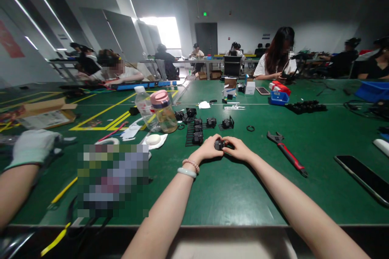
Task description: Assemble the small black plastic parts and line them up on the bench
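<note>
Between the fingers of both hands is a small black part (219,145), blocky and partly covered by the fingertips. My left hand (209,148), with a beaded bracelet and a pale bangle at the wrist, grips it from the left. From the right, my right hand (238,149) pinches the same part. Just beyond them lie several similar black parts, among them one with a flat plate (227,122) and one beside it (210,122). A black grid-like piece (191,135) lies left of my left hand. A black ring (250,128) rests to the right.
An adjustable wrench (287,153) and a phone (363,178) lie on the right. A pink-lidded jar (164,111) and a clear bottle (146,107) stand on the left. A co-worker's gloved hand (32,147) is at far left. A blue bin (278,98) sits farther back.
</note>
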Demonstrator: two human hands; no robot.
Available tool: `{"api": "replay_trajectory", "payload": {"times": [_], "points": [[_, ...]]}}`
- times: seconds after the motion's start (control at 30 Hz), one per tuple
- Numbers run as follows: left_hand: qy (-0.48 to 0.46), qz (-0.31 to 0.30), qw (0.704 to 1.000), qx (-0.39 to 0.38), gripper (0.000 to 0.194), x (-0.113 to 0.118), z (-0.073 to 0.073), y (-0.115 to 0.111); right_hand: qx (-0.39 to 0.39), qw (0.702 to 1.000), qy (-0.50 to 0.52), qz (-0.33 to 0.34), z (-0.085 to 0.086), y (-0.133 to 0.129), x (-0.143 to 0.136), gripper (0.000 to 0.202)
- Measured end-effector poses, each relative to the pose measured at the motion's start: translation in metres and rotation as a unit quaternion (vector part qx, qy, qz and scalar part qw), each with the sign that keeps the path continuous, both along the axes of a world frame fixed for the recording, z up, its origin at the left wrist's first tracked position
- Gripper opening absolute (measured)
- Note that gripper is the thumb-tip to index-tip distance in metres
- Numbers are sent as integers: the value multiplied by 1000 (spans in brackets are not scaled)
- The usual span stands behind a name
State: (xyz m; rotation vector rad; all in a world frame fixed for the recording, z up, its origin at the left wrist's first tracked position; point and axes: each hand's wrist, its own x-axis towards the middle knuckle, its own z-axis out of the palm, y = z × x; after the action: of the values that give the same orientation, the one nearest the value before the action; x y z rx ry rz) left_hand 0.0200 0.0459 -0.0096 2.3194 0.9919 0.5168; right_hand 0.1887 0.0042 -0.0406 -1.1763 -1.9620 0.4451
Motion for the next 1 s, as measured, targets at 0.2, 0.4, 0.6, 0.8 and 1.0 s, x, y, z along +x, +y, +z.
{"api": "replay_trajectory", "payload": {"times": [0.2, 0.4, 0.6, 0.8, 1.0], "points": [[-4, -12, 1000, 12, 43, -1, -4, 3, 5, 1000, -5, -1, 0, -1, 1, 38], [-3, -10, 1000, 16, 45, -2, -5, 4, 11, 1000, -4, 1, -2, 1, 1, 37], [-2, -14, 1000, 16, 44, -2, -5, 4, 4, 1000, -6, -4, -3, 1, 0, 35], [6, -8, 1000, 21, 43, -2, -7, 5, 5, 1000, -8, -5, -2, 0, -1, 35], [3, -7, 1000, 23, 43, -1, -4, 4, 2, 1000, -5, -9, -1, 0, -1, 35]]}}
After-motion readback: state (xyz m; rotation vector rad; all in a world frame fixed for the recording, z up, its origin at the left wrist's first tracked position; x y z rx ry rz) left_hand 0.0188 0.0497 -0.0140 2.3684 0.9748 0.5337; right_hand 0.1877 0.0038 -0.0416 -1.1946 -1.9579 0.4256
